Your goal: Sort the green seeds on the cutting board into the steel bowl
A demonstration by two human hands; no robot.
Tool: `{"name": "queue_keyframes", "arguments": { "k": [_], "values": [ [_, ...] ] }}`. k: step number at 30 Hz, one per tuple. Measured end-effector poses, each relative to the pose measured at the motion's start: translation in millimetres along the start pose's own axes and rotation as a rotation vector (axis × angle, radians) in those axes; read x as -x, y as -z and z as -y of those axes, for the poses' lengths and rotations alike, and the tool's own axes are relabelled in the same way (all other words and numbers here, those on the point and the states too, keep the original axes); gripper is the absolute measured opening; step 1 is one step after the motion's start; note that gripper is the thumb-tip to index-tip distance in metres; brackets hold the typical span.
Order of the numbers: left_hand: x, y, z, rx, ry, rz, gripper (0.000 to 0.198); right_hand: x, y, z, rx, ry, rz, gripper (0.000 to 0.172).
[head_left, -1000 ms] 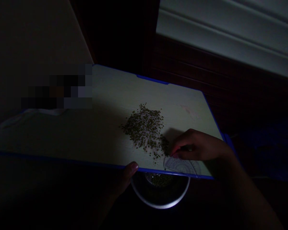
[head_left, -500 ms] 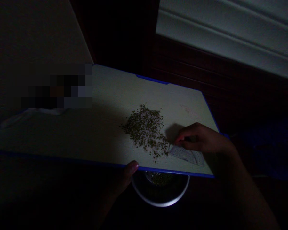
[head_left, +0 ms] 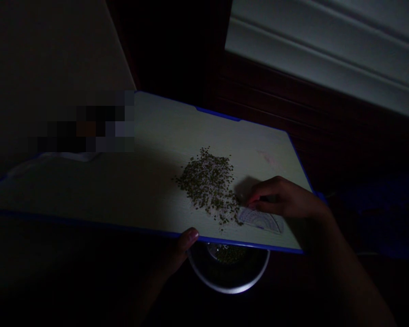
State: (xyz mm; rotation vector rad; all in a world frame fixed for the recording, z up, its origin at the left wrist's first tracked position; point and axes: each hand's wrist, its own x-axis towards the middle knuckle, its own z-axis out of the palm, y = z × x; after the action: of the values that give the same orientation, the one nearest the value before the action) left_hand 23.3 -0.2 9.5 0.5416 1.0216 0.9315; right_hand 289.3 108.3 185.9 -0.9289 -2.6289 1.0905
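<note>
A whiteboard-like white board (head_left: 122,195) with a blue rim lies across the view. Small greenish beans or seeds (head_left: 207,177) are spread loosely in its middle. My right hand (head_left: 281,197) pinches the upper side of a clear plastic protractor (head_left: 261,220), whose left end touches the nearest beans. At the front edge, the thumb of my left hand (head_left: 187,240) presses on top of the rim; its other fingers are hidden below the board. Directly under this edge stands a round metal bowl (head_left: 228,288) with more of the beans inside.
A pale ridged panel (head_left: 323,54) stands at the upper right, above dark wood. Something blue (head_left: 388,209) sits in shadow at the right. A blurred-out patch covers the board's back left corner. The room is very dim.
The protractor has shifted slightly left against the beans, still in my right hand. My left hand keeps its hold on the board. The whole view has shifted a little.
</note>
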Motion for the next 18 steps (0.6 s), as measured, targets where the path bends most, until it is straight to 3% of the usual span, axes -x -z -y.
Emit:
{"name": "queue_keyframes", "arguments": {
  "k": [3, 11, 18],
  "values": [
    [-0.9, -0.6, -0.2, -0.032, -0.045, -0.036, 0.042, 1.9, 1.0, 0.7, -0.028, 0.004, 0.035, 0.021],
    [2.2, -2.3, -4.6, -0.001, 0.015, 0.004, 0.042, 5.6, 3.8, 1.0, -0.031, -0.006, 0.019, 0.019],
    [0.3, -0.9, -4.4, -0.076, -0.039, -0.052, 0.039, 1.0, 0.1, 4.4, -0.043, -0.007, 0.084, 0.020]
  ]
}}
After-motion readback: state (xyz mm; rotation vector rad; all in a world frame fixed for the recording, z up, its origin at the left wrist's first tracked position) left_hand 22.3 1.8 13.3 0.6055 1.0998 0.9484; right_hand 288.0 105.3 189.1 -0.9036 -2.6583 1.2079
